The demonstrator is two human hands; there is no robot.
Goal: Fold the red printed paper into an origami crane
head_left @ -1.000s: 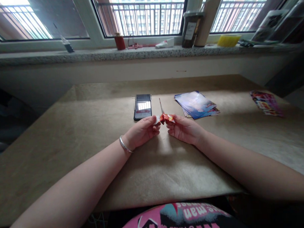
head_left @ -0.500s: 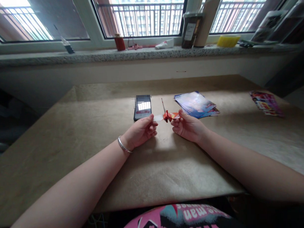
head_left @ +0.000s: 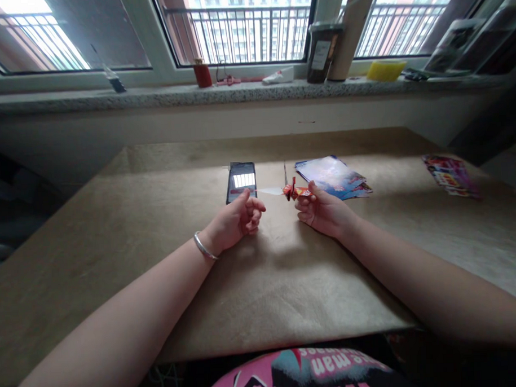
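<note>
My right hand [head_left: 322,212] pinches one end of a small red folded paper piece [head_left: 300,192] with white print between thumb and fingers. From the paper's left side a whitish, see-through strip [head_left: 270,191] sticks out, and a thin dark stick [head_left: 285,173] shows just behind it. My left hand [head_left: 237,219], with a silver bangle at the wrist, is near the strip's left end. Its thumb is apart from the curled fingers, and nothing shows between them. Right behind this hand a phone [head_left: 242,183] lies on the table, its screen lit or reflecting the window.
A stack of blue picture sheets [head_left: 333,175] lies behind my right hand on the brown table [head_left: 156,186]. Farther right are red and purple printed cards [head_left: 451,176]. On the windowsill [head_left: 153,98] stand a red jar [head_left: 202,75], a dark container [head_left: 321,56] and a yellow object [head_left: 386,70].
My left hand has let go of the whitish strip and drawn back slightly left, its thumb now raised. My right hand has shifted a little right with the red paper.
</note>
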